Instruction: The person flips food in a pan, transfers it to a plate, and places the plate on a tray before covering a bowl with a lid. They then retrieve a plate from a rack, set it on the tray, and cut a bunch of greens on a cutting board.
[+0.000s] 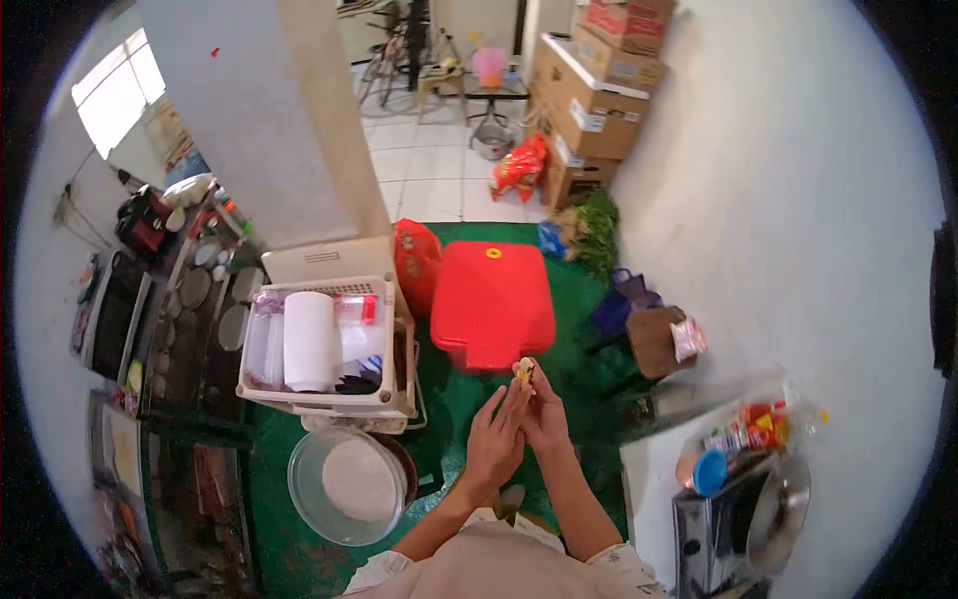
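My left hand (496, 436) and my right hand (545, 414) are together in front of my body, touching along the palms. Between their fingertips is a small yellowish-brown item (526, 372), too small to identify; the fingers of both hands press around it. Just beyond them lies a red lidded container (493, 304) on the green floor. To the left of my forearms stands a clear round tub (344, 486) with pale contents.
A beige crate (314, 401) holding a white roll stands at left, beside a red bag (416, 262). Cardboard boxes (599, 110) and leafy greens (597, 232) are ahead right. A brown stool (654, 342) and black stove (714, 544) are at right.
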